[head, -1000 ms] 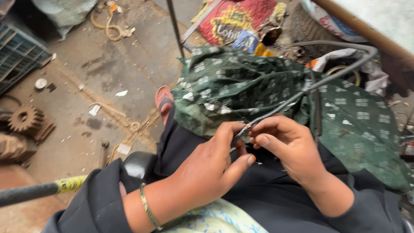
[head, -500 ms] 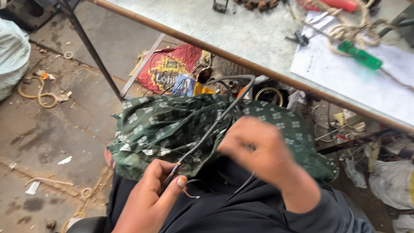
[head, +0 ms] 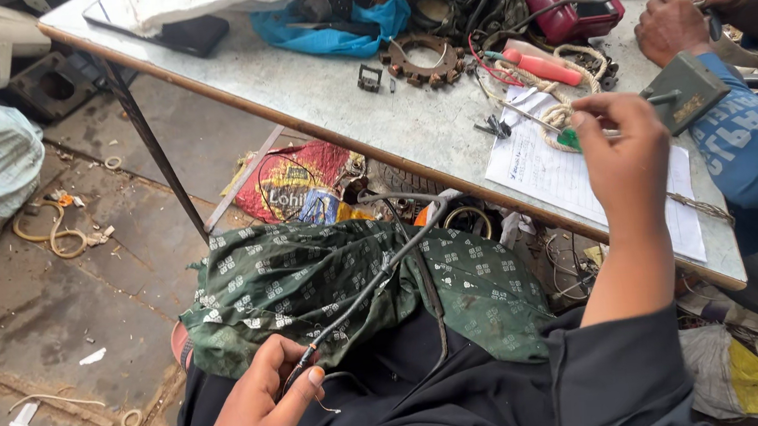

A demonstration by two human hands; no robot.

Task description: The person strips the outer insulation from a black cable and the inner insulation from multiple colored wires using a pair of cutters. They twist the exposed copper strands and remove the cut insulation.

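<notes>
1. Cable, thin, limp and light by our judgement, lies across the green cloth on our lap.
2. Our left hand pinches its stripped end; best held just behind the bare wires.
3. Our right hand closes on a green tool at the counter.

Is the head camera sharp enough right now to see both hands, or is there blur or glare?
Head view: soft, even daylight with no hard shadows or glare; the pale table is not washed out. The left hand pinching the grey cable is fairly sharp, down to the bare wire ends. The right hand, raised over the white paper, is clear too, with slight softness toward the frame edges.
</notes>
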